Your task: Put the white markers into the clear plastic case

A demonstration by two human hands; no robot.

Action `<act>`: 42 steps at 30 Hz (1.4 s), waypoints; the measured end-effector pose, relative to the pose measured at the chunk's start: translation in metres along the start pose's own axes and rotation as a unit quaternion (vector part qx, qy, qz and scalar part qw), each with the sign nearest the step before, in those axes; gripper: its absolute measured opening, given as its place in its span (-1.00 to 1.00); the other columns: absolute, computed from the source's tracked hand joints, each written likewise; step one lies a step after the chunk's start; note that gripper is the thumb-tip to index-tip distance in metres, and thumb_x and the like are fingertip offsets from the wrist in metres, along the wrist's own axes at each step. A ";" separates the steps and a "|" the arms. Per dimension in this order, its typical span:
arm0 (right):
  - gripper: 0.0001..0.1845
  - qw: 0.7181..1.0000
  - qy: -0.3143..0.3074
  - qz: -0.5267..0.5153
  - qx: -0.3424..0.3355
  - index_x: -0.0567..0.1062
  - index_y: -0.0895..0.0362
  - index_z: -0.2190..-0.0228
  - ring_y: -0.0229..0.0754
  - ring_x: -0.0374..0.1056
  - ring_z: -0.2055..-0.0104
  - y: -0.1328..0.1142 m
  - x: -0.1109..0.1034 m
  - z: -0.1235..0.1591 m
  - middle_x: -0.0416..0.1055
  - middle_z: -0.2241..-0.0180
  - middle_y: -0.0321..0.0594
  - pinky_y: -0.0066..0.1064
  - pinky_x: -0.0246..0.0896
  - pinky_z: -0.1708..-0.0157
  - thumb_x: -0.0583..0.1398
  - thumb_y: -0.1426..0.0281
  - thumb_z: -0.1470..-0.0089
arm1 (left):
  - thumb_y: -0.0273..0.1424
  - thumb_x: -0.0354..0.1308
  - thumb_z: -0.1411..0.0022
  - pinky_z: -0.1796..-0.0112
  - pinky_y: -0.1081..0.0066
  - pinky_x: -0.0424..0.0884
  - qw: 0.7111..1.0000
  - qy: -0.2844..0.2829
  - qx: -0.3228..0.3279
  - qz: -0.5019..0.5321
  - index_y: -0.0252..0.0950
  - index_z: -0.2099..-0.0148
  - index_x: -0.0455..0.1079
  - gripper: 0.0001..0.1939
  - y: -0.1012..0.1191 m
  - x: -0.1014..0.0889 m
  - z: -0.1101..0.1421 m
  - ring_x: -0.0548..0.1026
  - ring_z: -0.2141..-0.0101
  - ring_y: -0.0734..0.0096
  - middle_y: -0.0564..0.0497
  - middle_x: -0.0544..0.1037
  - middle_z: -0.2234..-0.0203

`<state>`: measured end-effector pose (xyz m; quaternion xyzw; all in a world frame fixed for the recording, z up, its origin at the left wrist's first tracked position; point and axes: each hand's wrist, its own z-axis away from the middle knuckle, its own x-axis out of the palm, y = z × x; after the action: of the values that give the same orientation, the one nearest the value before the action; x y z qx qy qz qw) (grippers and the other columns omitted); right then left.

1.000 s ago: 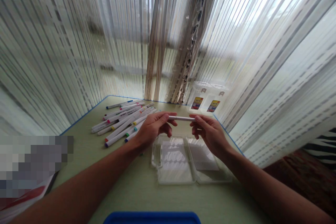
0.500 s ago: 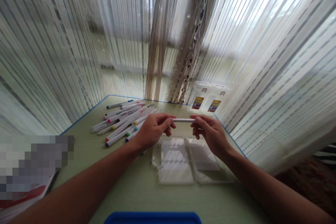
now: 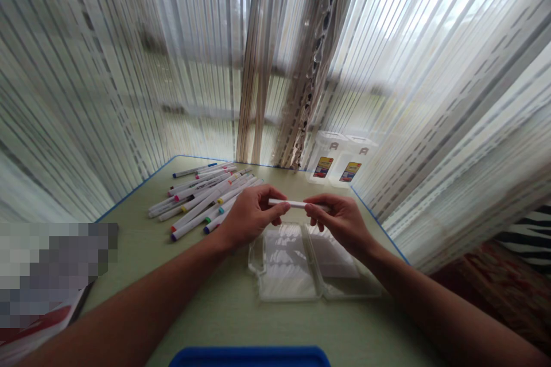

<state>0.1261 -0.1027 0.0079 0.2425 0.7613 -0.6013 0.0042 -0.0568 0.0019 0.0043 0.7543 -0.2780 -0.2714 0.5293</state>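
White marker [image 3: 297, 204], one, whether capped unclear, was pinched by left hand [image 3: 252, 212] and right hand [image 3: 343, 215], while loose pens [image 3: 202, 205] were left heaped outside the clear case [image 3: 288, 284], already opened.

The right hand [image 3: 344, 217] partly hides a white marker [image 3: 296, 204]; case labels [image 3: 323, 167] blur beyond reading; the bottom edge crops a blue object [image 3: 249, 357].

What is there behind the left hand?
Behind the left hand, spreading leftward on the table, lie white markers with coloured ends. The hand hides parts of some, so those parts cannot be seen.
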 end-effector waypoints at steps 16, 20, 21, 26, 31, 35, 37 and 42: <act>-0.72 0.993 -0.024 0.107 -0.038 0.62 0.19 0.46 -0.29 0.27 0.60 -0.001 0.001 0.004 0.45 0.60 -0.24 -0.50 0.15 0.61 0.37 0.20 0.10 | -0.23 0.33 -0.03 0.53 0.52 0.33 0.999 -0.012 -0.001 -0.038 -0.37 0.34 0.46 -0.71 0.001 0.009 0.007 0.45 0.56 0.48 -0.03 0.53 0.54; -0.70 0.991 -0.026 0.119 -0.050 0.61 0.18 0.48 -0.23 0.34 0.54 -0.001 0.001 0.004 0.50 0.56 -0.20 -0.47 0.20 0.56 0.35 0.17 0.09 | -0.22 0.33 -0.01 0.54 0.51 0.34 0.999 -0.016 0.000 -0.027 -0.37 0.35 0.45 -0.70 0.002 0.011 0.008 0.46 0.57 0.45 -0.03 0.52 0.56; -0.69 0.991 -0.027 0.119 -0.050 0.61 0.18 0.48 -0.21 0.36 0.53 -0.001 0.001 0.004 0.51 0.55 -0.19 -0.46 0.21 0.55 0.35 0.16 0.10 | -0.21 0.34 -0.01 0.54 0.51 0.35 1.000 -0.019 -0.001 -0.023 -0.38 0.34 0.45 -0.69 0.002 0.012 0.008 0.47 0.57 0.44 -0.04 0.53 0.57; -0.66 0.994 -0.025 0.104 -0.039 0.61 0.19 0.50 -0.19 0.37 0.52 0.001 0.000 0.004 0.51 0.56 -0.18 -0.44 0.22 0.54 0.36 0.13 0.13 | -0.20 0.30 -0.06 0.51 0.49 0.39 0.999 -0.038 -0.008 -0.022 -0.39 0.27 0.48 -0.68 0.007 0.014 0.011 0.53 0.53 0.38 -0.08 0.56 0.55; -0.66 0.994 -0.013 0.105 -0.030 0.61 0.20 0.51 -0.22 0.32 0.54 -0.002 0.001 0.004 0.49 0.57 -0.19 -0.46 0.17 0.56 0.38 0.15 0.15 | -0.22 0.26 -0.12 0.51 0.51 0.38 0.998 -0.052 -0.011 -0.040 -0.39 0.23 0.49 -0.69 0.009 0.013 0.010 0.54 0.52 0.38 -0.09 0.57 0.55; -0.65 0.996 -0.013 0.083 -0.020 0.60 0.21 0.46 -0.28 0.26 0.55 -0.003 0.002 0.004 0.45 0.56 -0.21 -0.48 0.11 0.59 0.36 0.15 0.12 | -0.27 0.24 -0.15 0.45 0.48 0.42 0.999 -0.034 -0.001 -0.040 -0.40 0.22 0.48 -0.73 0.010 0.012 0.009 0.55 0.51 0.38 -0.08 0.58 0.53; -0.65 0.998 -0.013 0.068 -0.014 0.60 0.21 0.44 -0.33 0.20 0.59 -0.003 0.002 0.004 0.42 0.57 -0.24 -0.50 0.05 0.63 0.35 0.15 0.10 | -0.29 0.23 -0.16 0.44 0.47 0.43 0.999 -0.017 -0.002 -0.045 -0.40 0.21 0.48 -0.74 0.011 0.011 0.008 0.55 0.51 0.38 -0.08 0.58 0.54; -0.63 1.000 -0.004 0.010 0.018 0.55 0.23 0.39 -0.36 0.17 0.63 -0.004 0.003 0.004 0.36 0.62 -0.30 -0.52 0.05 0.68 0.36 0.16 0.10 | -0.33 0.22 -0.16 0.44 0.47 0.44 0.999 -0.003 -0.007 -0.041 -0.42 0.18 0.47 -0.75 0.012 0.010 0.007 0.54 0.52 0.39 -0.07 0.57 0.56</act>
<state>0.1208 -0.1059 0.0098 0.2472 0.7478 -0.6161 0.0088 -0.0564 -0.0125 0.0125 0.7608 -0.2464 -0.2972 0.5217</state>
